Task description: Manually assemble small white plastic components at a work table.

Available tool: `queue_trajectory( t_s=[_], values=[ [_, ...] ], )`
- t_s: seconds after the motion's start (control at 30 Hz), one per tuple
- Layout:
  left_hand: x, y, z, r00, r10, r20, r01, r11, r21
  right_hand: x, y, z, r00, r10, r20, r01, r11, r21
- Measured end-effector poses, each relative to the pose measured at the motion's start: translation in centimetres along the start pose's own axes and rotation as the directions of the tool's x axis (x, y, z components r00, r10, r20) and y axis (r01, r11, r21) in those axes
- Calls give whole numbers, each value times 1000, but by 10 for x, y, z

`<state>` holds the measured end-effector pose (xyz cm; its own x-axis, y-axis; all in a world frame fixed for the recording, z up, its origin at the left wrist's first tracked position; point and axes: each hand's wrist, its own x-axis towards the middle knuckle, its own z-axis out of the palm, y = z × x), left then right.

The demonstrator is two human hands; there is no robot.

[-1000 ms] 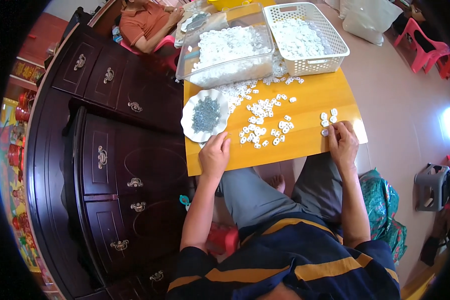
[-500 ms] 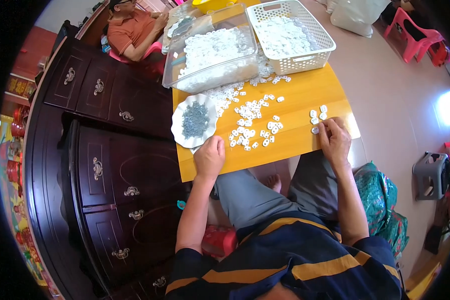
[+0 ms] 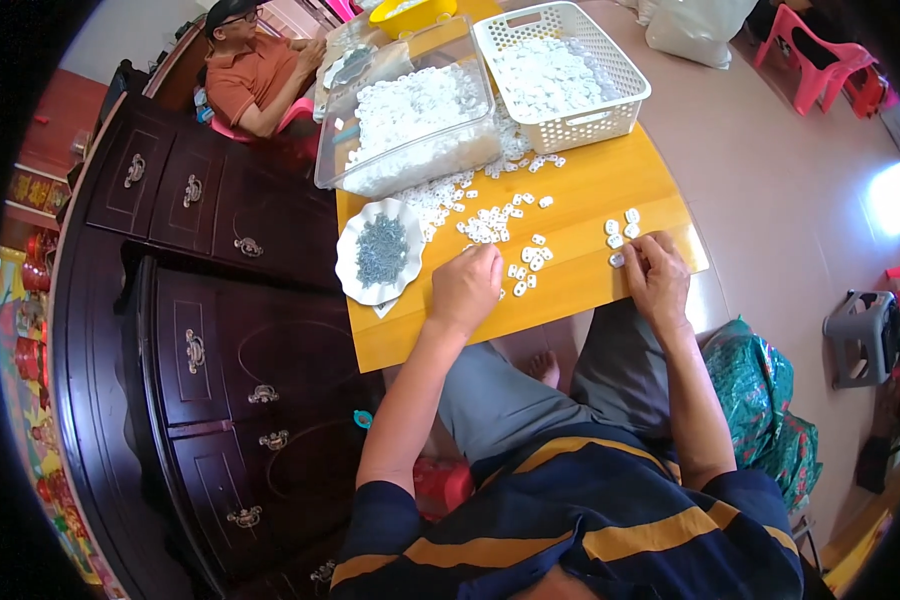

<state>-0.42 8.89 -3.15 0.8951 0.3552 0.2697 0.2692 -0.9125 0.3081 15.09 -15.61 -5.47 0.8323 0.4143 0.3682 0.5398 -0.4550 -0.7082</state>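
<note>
My left hand (image 3: 465,287) is closed, fingers curled down over the near part of a scatter of small white plastic pieces (image 3: 535,255) with dark holes. Whatever its fingertips grip, if anything, is hidden beneath the hand. At the table's right edge my right hand (image 3: 660,278) is bent in a pinch, its fingertips touching down beside a small group of similar white pieces (image 3: 630,230). Too little shows between those fingers to name anything held. A scalloped white plate (image 3: 349,284) left of my left hand bears a heap of small grey metal screws or pins (image 3: 382,250).
A clear plastic bin (image 3: 410,168) and a white perforated basket (image 3: 585,132), both full of white pieces, stand on the far part of the yellow table (image 3: 580,212). Dark drawers (image 3: 240,330) border the left. A person in an orange shirt (image 3: 250,75) sits far left.
My left hand has moved right, from beside the plate to over the scattered white pieces. My right hand stays by the small group; the whole view has shifted slightly.
</note>
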Motion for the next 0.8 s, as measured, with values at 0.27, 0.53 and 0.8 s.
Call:
queue_trajectory(
  t_s=[0.27, 0.53, 0.8],
  values=[
    [0, -41, -26, 993, -67, -100, 59, 995, -85, 1, -1, 0, 1000, -9, -2, 9, 1000, -16],
    [-2, -120, -63, 965, -220, -143, 235, 967, 94, 0, 0, 1, 1000, -11, -19, 11, 1000, -11],
    [10, -119, -57, 972, -232, -43, 231, 972, -42, 1, 0, 1, 1000, -13, -7, 13, 1000, -15]
  ],
)
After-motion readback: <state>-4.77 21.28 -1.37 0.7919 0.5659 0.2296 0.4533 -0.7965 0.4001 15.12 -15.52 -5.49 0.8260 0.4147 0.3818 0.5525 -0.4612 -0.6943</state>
